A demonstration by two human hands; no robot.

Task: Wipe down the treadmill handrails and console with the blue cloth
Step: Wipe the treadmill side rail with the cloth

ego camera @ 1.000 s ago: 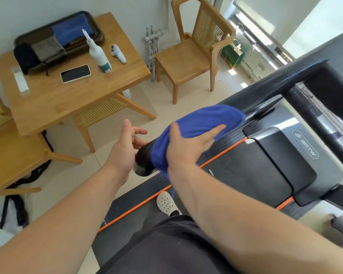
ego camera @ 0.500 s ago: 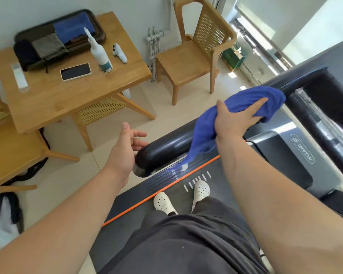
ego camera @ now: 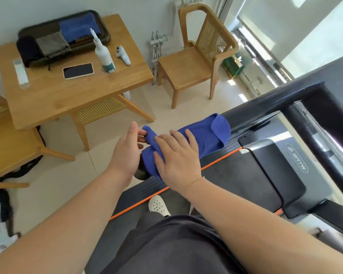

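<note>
The blue cloth [ego camera: 204,133] is draped over the near end of the treadmill's black left handrail [ego camera: 265,103]. My right hand [ego camera: 178,159] lies on top of the cloth with its fingers spread and fairly straight, pressing it onto the rail. Just off the rail's end, my left hand [ego camera: 125,153] is held with its fingertips touching the cloth's loose corner. The dark console [ego camera: 333,103] is partly in view at the upper right, and the rail runs up to it.
I stand on the treadmill belt; its black motor cover [ego camera: 275,175] is to the right. To the left stands a wooden table [ego camera: 67,95] with a spray bottle [ego camera: 105,54], a phone [ego camera: 78,70] and a tray of folded cloths [ego camera: 38,30]. A wooden chair [ego camera: 188,68] stands behind.
My right hand has slid the cloth back down the handrail from near the console to the rail's near end. The cloth's corner now reaches my left fingertips.
</note>
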